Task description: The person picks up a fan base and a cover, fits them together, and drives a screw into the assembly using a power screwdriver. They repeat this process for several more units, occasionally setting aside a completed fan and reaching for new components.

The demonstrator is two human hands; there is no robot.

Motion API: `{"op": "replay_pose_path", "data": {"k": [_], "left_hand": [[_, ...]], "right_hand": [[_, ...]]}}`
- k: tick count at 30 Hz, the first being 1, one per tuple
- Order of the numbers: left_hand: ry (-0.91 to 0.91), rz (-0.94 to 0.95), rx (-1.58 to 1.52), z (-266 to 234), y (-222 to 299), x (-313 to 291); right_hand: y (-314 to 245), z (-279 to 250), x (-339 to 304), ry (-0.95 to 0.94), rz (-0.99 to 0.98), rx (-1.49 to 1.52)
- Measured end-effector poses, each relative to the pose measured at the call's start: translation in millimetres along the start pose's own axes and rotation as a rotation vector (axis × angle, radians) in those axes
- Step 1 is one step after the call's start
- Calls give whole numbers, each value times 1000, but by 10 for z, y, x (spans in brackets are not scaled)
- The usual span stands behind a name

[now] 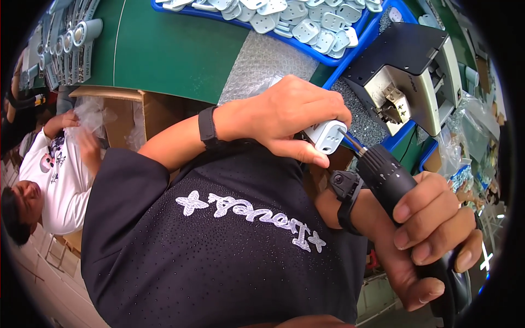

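My left hand (292,112) is closed round a white plastic housing (330,138), whose rounded end face with small holes points to the right. The rest of the housing is hidden under my fingers. In my right hand (437,229) is a black electric screwdriver (385,172), gripped round its body. Its thin metal bit reaches the end face near the upper edge. Whether a screw sits at the tip is too small to make out.
A blue tray (328,57) heaped with pale plates stands at the far side. A screw feeder (407,76) stands in a blue tray of loose screws (366,117). Bubble wrap (265,63) lies on the green table (164,49). At left, a person (65,180) handles clear plastic beside a cardboard box (123,117).
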State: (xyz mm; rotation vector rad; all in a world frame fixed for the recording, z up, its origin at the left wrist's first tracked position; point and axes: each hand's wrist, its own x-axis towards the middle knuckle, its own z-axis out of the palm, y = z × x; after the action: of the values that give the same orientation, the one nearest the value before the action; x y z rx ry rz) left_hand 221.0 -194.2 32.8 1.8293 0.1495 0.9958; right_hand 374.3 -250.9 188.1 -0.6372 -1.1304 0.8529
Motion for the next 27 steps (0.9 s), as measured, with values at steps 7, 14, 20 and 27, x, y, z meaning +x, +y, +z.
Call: {"op": "replay_pose_path", "data": {"k": [7, 14, 20, 27], "left_hand": [[145, -15, 71, 1, 88, -22], [33, 192, 658, -652, 328, 37], [50, 99, 1071, -2246, 90, 861], [-445, -209, 1359, -3221, -1421, 1404]], "right_hand": [[-13, 113, -8, 19, 7, -3], [-35, 0, -45, 71, 68, 113], [299, 210, -71, 446, 379, -358], [1196, 299, -76, -38, 102, -979]]}}
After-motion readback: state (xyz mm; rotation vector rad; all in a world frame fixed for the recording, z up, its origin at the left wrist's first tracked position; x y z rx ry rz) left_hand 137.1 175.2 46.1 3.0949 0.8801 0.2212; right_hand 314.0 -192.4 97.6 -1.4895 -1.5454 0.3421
